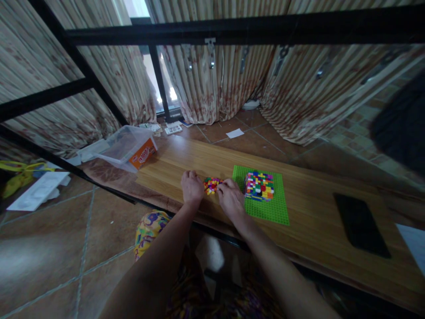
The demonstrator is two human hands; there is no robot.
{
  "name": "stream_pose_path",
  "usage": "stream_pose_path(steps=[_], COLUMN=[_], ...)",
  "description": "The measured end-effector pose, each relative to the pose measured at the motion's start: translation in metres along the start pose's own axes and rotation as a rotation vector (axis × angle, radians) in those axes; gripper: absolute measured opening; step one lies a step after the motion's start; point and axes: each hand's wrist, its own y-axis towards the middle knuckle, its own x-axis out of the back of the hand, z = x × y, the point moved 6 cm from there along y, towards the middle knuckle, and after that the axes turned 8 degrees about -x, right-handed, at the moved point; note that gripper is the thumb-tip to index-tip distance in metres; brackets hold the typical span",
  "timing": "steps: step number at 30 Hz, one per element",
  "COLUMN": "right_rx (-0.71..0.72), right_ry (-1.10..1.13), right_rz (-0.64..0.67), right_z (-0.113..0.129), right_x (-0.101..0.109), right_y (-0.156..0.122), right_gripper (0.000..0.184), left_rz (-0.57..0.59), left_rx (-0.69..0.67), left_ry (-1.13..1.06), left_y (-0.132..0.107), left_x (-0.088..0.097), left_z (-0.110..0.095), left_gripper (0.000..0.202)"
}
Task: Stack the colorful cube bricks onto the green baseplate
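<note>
A small heap of loose coloured toy building bricks [211,186] lies on the wooden board between my two hands. My left hand [192,186] rests at the left side of the heap, its fingers curled down and closed; whatever is under the fingertips is hidden. At the heap's right side my right hand [231,197] is closed in a pinch, with a tiny pale spot at the fingertips too small to name. Just right of that hand is a green studded baseplate [267,213], bearing a multicoloured block built of bricks [259,186].
A clear plastic box [121,144] with an orange label stands at the board's left end. On the right of the wooden board [308,212] lies a dark flat phone-like slab [361,223]. A black metal frame bar [212,33] crosses ahead, before striped curtains [219,84].
</note>
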Motion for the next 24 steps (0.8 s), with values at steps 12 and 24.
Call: stream_pose_path(steps=[12, 24], right_rx=[-0.243, -0.196], right_ry=[0.627, 0.595], right_rz=[-0.123, -0.003], right_z=[-0.015, -0.016], right_x=[0.029, 0.073], right_y=[-0.041, -0.089], right_gripper=[0.014, 0.015], left_rz=[-0.213, 0.628], left_rx=[0.029, 0.035], left_ry=[-0.362, -1.072], left_y=[-0.007, -0.113], left_x=[0.020, 0.034], left_z=[0.004, -0.086], left_gripper=[0.021, 0.035])
